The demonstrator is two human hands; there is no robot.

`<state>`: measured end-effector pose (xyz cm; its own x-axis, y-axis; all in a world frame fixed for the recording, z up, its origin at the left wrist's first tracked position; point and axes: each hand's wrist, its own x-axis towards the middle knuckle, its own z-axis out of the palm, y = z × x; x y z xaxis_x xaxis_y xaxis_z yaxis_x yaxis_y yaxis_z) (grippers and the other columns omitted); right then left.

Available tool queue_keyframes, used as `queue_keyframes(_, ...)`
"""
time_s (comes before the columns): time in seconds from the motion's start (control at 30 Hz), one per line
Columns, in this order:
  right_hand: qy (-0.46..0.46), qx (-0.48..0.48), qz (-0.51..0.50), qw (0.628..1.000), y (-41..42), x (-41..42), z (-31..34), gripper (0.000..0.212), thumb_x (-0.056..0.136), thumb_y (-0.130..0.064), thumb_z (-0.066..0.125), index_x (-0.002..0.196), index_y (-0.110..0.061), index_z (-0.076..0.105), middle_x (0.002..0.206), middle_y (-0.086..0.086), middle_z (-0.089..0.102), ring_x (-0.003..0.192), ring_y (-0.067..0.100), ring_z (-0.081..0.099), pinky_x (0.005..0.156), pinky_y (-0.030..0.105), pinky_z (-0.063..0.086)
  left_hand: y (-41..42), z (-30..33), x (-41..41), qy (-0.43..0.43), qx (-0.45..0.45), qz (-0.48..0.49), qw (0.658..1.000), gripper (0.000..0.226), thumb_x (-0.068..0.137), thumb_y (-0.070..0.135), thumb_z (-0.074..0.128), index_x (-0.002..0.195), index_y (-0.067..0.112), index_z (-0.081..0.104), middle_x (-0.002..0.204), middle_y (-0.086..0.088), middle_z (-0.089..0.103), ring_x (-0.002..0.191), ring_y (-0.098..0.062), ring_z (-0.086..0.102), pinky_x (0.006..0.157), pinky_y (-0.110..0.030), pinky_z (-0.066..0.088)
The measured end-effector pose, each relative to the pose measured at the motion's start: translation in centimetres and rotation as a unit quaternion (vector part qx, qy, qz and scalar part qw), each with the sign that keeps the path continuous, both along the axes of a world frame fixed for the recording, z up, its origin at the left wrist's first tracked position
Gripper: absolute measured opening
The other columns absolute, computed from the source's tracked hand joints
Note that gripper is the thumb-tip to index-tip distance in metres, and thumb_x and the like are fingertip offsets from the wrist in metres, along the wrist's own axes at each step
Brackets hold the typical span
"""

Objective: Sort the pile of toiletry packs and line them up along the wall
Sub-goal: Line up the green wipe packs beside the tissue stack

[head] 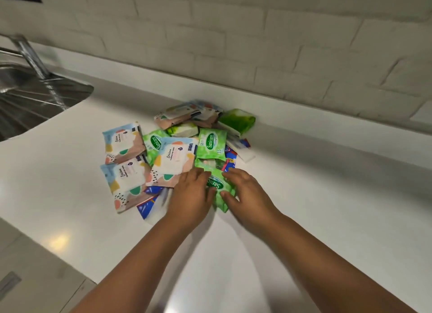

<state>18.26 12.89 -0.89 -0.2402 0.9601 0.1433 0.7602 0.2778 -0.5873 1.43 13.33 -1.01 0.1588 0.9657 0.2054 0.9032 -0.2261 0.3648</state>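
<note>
Left hand, right hand grip one green Sanicare pack; three more green Sanicare, five pastel packs.

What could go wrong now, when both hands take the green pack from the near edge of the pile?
The green Sanicare pack, held between the left hand and right hand, appears to lie partly under another green pack; lifting it could drag neighbours along. The blue pack beside the left hand could be pushed toward the counter edge.

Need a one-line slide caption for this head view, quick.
Both hands, left and right, grip a green Sanicare pack at the near edge of the unsorted pile on the white counter.
</note>
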Motion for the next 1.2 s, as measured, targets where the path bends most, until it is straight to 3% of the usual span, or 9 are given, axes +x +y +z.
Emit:
queue_keyframes(0.1,-0.037,-0.007,-0.001,0.999,0.2,-0.9,-0.6,0.049,0.091,-0.033,0.059,0.137,-0.019,0.050,0.141,-0.001,0.048,0.129,0.017,0.041,0.106,0.022,0.028,-1.0,-1.0,-0.6,0.024,0.029,-0.020,0.999,0.035,0.086,0.031,0.056,0.114,0.011,0.062,0.114,-0.008,0.061,0.101,-0.029,0.055,0.086,-0.037,0.046)
queue_keyframes(0.23,-0.031,0.033,-0.023,0.999,-0.8,-0.8,-0.8,0.033,0.090,-0.029,0.061,0.121,-0.018,0.061,0.115,-0.001,0.060,0.107,0.018,0.052,0.091,0.019,0.035,-2.8,-1.4,-0.5,0.018,0.059,-0.036,0.997,0.037,0.087,0.033,0.042,0.110,0.013,0.063,0.113,-0.006,0.061,0.104,-0.025,0.056,0.090,-0.034,0.040)
queue_keyframes(0.33,-0.012,0.046,-0.029,0.998,-2.0,-0.7,-1.0,0.023,0.090,-0.028,0.061,0.111,-0.020,0.065,0.100,-0.004,0.060,0.094,0.014,0.055,0.083,0.027,0.045,-4.1,-2.0,-0.6,-0.014,0.067,-0.056,0.996,0.034,0.089,0.033,0.045,0.108,0.012,0.062,0.114,-0.007,0.060,0.108,-0.023,0.052,0.094,-0.029,0.033)
queue_keyframes(0.5,0.029,0.039,-0.026,0.998,-3.2,-0.6,-1.3,0.019,0.092,-0.026,0.056,0.108,-0.022,0.066,0.088,-0.011,0.056,0.076,0.005,0.054,0.070,0.024,0.045,-5.4,-2.5,-0.9,-0.073,0.034,-0.079,0.994,0.039,0.090,0.045,0.046,0.108,0.013,0.058,0.114,-0.004,0.057,0.110,-0.021,0.049,0.094,-0.031,0.042)
queue_keyframes(0.6,0.032,0.064,-0.017,0.997,-3.3,-0.4,-1.4,0.027,0.094,-0.022,0.050,0.115,-0.019,0.065,0.107,-0.004,0.060,0.098,0.011,0.057,0.085,0.026,0.047,-5.6,-2.3,-1.2,-0.086,0.025,-0.116,0.989,0.046,0.086,0.052,0.051,0.110,0.014,0.056,0.113,-0.001,0.056,0.107,-0.018,0.048,0.090,-0.030,0.044)
queue_keyframes(0.73,-0.021,0.055,0.038,0.998,-3.1,0.4,-1.8,0.032,0.097,-0.026,0.048,0.127,-0.027,0.060,0.138,-0.010,0.053,0.128,0.010,0.044,0.107,0.029,0.036,-5.3,-1.9,-1.6,-0.092,-0.011,-0.185,0.978,0.052,0.080,0.058,0.055,0.110,0.015,0.057,0.117,0.002,0.056,0.108,-0.012,0.046,0.091,-0.023,0.041)
queue_keyframes(0.87,-0.063,0.056,0.051,0.995,-3.6,1.3,-2.6,0.034,0.098,-0.037,0.046,0.128,-0.028,0.059,0.132,-0.010,0.059,0.129,0.014,0.046,0.104,0.038,0.040,-4.4,-1.4,-2.1,-0.069,0.000,-0.218,0.973,0.050,0.076,0.060,0.058,0.105,0.018,0.060,0.115,0.003,0.059,0.111,-0.013,0.047,0.091,-0.022,0.036)
queue_keyframes(1.03,-0.079,0.101,-0.014,0.992,-4.7,2.3,-2.5,0.033,0.093,-0.041,0.053,0.116,-0.021,0.066,0.115,-0.003,0.063,0.115,0.018,0.053,0.092,0.041,0.046,-4.3,-1.6,-2.3,-0.020,0.057,-0.162,0.985,0.039,0.078,0.052,0.062,0.104,0.024,0.069,0.115,0.001,0.061,0.104,-0.022,0.053,0.084,-0.031,0.043)
queue_keyframes(1.2,-0.112,0.123,-0.036,0.985,-6.0,3.0,-2.7,0.036,0.091,-0.045,0.053,0.109,-0.017,0.067,0.132,0.000,0.058,0.132,0.017,0.044,0.103,0.032,0.036,-4.4,-1.8,-1.5,-0.044,0.063,-0.111,0.991,0.023,0.081,0.025,0.072,0.101,0.014,0.070,0.100,-0.006,0.061,0.090,-0.027,0.055,0.072,-0.035,0.050)
